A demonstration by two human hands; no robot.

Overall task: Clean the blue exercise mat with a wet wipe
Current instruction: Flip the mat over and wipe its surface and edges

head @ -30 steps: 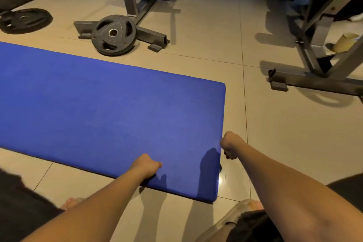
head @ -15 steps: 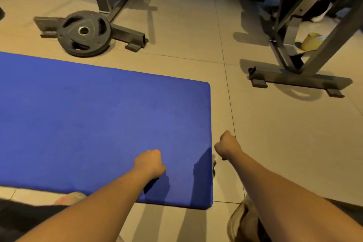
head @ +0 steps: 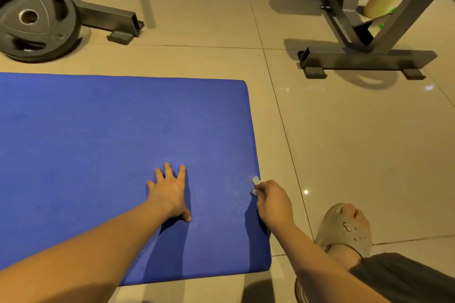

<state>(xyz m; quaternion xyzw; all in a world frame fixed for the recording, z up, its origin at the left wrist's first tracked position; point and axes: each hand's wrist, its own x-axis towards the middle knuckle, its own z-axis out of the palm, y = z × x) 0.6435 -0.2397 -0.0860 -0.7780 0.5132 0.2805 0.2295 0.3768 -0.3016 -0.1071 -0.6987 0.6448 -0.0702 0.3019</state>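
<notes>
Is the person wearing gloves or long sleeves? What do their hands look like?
No gloves, and no sleeves in view: the left arm and right arm are bare to the picture's edge. The left hand and right hand show no rings, watch or bands. Also worn: a greyish clog with holes and dark shorts.

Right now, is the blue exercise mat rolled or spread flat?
Spread flat: the blue exercise mat lies unrolled on the tiled floor, its end uncurled.

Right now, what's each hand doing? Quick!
Left hand: open, flat on the mat.
Right hand: closed, holding the wipe.
</notes>
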